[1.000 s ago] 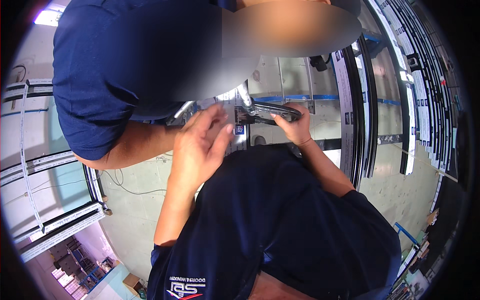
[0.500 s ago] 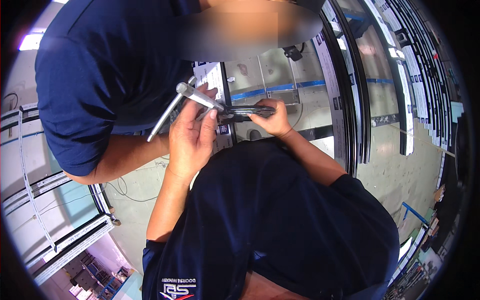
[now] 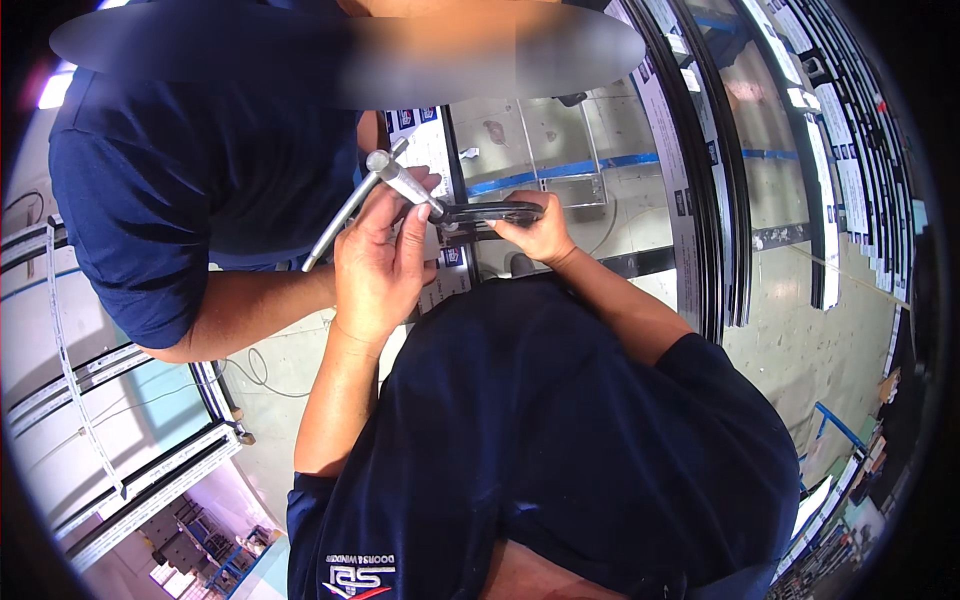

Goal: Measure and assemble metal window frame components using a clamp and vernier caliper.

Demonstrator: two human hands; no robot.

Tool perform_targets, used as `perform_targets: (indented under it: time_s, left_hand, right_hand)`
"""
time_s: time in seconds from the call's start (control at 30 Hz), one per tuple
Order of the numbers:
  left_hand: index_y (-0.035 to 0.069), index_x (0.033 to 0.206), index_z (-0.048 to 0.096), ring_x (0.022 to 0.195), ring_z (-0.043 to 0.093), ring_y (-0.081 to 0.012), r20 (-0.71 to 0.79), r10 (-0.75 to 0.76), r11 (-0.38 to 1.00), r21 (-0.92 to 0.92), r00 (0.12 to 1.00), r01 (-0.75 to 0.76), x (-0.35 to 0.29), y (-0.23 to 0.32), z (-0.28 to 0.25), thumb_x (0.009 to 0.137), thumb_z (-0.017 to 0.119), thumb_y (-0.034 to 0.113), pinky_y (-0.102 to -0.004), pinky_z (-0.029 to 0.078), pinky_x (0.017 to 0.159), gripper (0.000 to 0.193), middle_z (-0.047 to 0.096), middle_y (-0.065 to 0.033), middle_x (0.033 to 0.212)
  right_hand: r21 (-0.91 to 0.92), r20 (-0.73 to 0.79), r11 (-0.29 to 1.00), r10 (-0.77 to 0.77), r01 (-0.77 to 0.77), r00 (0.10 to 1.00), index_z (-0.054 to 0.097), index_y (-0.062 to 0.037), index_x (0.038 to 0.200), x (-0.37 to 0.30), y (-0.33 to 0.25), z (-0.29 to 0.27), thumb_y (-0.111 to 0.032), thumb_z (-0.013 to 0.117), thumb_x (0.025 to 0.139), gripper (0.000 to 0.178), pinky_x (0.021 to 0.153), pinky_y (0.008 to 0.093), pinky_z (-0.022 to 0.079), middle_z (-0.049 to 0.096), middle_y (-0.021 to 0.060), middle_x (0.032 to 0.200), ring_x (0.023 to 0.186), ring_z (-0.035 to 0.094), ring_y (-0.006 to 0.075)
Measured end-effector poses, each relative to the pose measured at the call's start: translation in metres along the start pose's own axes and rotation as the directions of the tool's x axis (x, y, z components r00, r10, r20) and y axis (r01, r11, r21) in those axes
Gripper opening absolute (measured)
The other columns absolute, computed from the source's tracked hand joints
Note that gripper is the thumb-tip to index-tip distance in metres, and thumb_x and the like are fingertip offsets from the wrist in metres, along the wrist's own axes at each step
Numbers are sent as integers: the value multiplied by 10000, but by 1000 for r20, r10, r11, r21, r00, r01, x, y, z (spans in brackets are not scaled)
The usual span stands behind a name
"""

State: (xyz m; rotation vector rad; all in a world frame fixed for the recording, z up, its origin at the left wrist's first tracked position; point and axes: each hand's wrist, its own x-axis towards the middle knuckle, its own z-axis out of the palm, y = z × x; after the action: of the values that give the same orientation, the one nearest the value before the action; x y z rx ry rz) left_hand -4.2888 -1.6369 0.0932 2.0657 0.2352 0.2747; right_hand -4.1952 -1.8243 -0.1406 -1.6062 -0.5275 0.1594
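Left hand (image 3: 380,262) has swung the T-handle wrench (image 3: 375,185) upright

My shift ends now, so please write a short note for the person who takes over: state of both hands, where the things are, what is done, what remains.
Left hand: closed on the silver T-shaped metal tool, held up in front of the co-worker's dark blue shirt.
Right hand: grip on the black handle, which the tool's tip meets.
Black frame profiles stand behind, over the concrete floor.
Done: tool is set against the handle.
Left: cannot tell from this view whether the fastening is tight.
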Motion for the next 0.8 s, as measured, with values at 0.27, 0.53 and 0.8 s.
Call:
perform_targets:
  time_s: [0.27,0.53,0.8]
  left_hand:
    - [-62,1286,664,800,755,-198,-148,-110,993,-55,983,103,5,-22,0,1002,783,138,-316,610,736,367,782,-99,936]
    - [14,1256,735,930,773,-236,-11,-164,946,281,986,161,6,1,-10,977,810,162,-352,609,820,324,781,-154,1154]
    - [8,1353,675,858,782,-204,89,-49,999,14,995,48,6,0,-19,946,833,117,-326,620,755,450,786,-182,1136]
  right_hand:
    - [-50,98,996,82,-77,992,760,83,954,5,0,-5,-280,971,725,479,843,369,603,792,191,938,895,779,253]
    - [-44,140,996,78,-73,987,765,71,954,7,-18,-8,-268,958,738,446,829,348,599,796,171,919,885,783,239]
    - [-24,80,997,76,-75,994,772,69,941,8,-17,-5,-245,950,747,409,836,340,601,799,166,924,874,784,228]
